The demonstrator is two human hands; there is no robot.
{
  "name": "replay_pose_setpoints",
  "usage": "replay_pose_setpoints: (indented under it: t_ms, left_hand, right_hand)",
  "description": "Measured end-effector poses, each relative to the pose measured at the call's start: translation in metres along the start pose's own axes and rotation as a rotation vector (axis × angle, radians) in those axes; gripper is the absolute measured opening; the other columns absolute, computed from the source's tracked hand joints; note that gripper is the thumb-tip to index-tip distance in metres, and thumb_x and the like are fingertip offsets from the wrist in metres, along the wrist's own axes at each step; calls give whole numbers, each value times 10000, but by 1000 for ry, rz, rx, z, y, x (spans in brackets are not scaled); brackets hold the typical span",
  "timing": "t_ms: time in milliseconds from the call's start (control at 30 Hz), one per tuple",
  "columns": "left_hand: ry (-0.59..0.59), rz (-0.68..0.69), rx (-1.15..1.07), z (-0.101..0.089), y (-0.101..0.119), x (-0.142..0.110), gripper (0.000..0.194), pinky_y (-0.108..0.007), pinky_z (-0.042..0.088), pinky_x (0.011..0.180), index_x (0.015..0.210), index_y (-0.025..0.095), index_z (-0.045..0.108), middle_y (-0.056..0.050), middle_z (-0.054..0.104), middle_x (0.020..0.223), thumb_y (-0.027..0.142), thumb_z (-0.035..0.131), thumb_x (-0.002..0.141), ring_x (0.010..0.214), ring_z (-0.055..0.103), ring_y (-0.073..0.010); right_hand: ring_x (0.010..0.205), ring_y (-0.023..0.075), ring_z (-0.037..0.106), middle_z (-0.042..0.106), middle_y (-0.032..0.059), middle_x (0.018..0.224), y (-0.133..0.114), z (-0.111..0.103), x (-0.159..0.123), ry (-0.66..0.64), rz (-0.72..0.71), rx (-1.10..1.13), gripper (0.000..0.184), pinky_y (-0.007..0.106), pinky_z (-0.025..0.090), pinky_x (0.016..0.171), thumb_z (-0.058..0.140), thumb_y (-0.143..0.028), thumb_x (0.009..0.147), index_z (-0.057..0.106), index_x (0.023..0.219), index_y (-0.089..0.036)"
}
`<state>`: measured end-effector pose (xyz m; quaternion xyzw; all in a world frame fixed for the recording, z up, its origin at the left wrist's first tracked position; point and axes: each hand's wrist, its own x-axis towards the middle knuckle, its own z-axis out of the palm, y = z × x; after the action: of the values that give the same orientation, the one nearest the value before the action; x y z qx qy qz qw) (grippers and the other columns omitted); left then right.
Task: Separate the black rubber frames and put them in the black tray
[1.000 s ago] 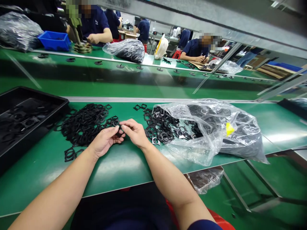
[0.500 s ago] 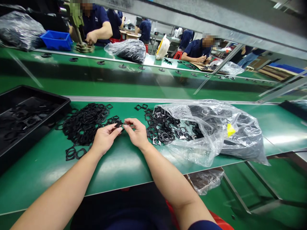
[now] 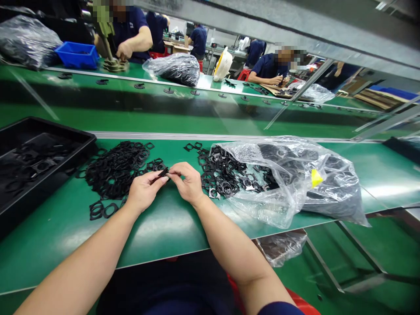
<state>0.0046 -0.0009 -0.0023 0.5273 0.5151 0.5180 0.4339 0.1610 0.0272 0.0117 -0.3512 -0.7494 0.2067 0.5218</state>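
A small black plastic part (image 3: 163, 172) is pinched between my hands above the green table. My left hand (image 3: 143, 189) is closed on its left side, thumb and fingers together. Against its right end, my right hand (image 3: 187, 181) closes thumb and forefinger. The part's full outline is hidden by my fingers. Left of my hands lies a heap of black ring-shaped parts (image 3: 113, 170), with a few loose ones at its near edge. To the right, black square frames with round holes (image 3: 225, 175) spill from a clear plastic bag (image 3: 315, 188).
A black tray (image 3: 70, 131) with more parts stands at the far left. Behind the table runs a green conveyor (image 3: 157, 109) carrying spaced black pieces. Beyond it are co-workers, a blue bin (image 3: 78, 57) and another filled bag (image 3: 177, 70). A metal beam crosses overhead.
My fingers have shifted slightly around the black part, which now tilts up more. The pieces on the conveyor have moved a little to the right.
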Motion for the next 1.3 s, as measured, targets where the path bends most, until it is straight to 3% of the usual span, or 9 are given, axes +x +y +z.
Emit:
replay_pose_setpoints:
  t_ms: [167,300,567,733,900,1033,1133,1200,1300]
  left_hand:
    - [5,155,189,-2,4,0,227,-285,455,778,926,245,753,-40,706,879,342,675,736,816,612,-200]
    - [-52,228,282,-2,10,-1,219,-283,449,804,940,248,744,-42,694,878,337,623,781,831,600,-193]
    - [28,-32,-37,2,-6,2,416,-305,504,756,1050,160,684,-71,709,897,400,702,711,766,641,-179]
    - [89,70,92,1,-7,4,336,-303,516,734,974,176,715,-69,714,904,405,678,732,768,650,-178]
    - [41,280,304,-1,2,-1,234,-268,504,706,939,198,724,-46,700,899,348,615,795,795,635,-159]
    - [19,322,368,-2,5,-1,201,-253,495,671,915,202,725,-34,697,858,319,605,806,770,630,-148]
    - [92,322,361,-2,4,0,191,-247,499,648,903,203,726,-33,691,864,318,613,800,751,630,-140]
    - [151,358,390,-1,3,1,173,-250,502,651,877,199,729,-38,684,867,304,620,795,766,630,-143]
    - [175,445,450,-1,5,-1,149,-267,509,693,857,192,728,-46,673,865,257,607,800,796,628,-148]
  right_hand:
    - [791,141,600,652,35,796,1,0,0,-33,24,42,117,268,495,719,602,-288,834,626,760,-200]
    - [712,126,583,639,21,793,1,1,-3,-2,135,109,141,256,492,690,595,-304,827,628,913,-197]
    - [605,116,597,631,-3,682,12,7,-7,-58,333,117,199,246,493,616,488,-327,892,633,897,-192]
    - [854,139,617,667,57,973,7,6,-6,-32,130,57,187,251,513,720,559,-275,854,651,999,-201]
    - [810,147,601,663,44,820,-1,4,-3,-14,51,-26,114,278,499,745,593,-275,842,674,854,-195]
    - [774,142,584,639,31,751,-3,5,-3,-19,49,-60,139,286,480,763,569,-270,853,655,782,-186]
    - [811,136,584,643,41,826,-2,7,-3,57,170,1,170,271,479,751,540,-307,863,655,825,-187]
    - [738,117,577,636,35,830,0,8,-3,97,343,116,219,251,485,677,545,-374,851,640,894,-181]
    - [522,75,517,605,-9,690,4,8,-1,-22,647,419,337,213,447,495,606,-475,775,609,896,-161]
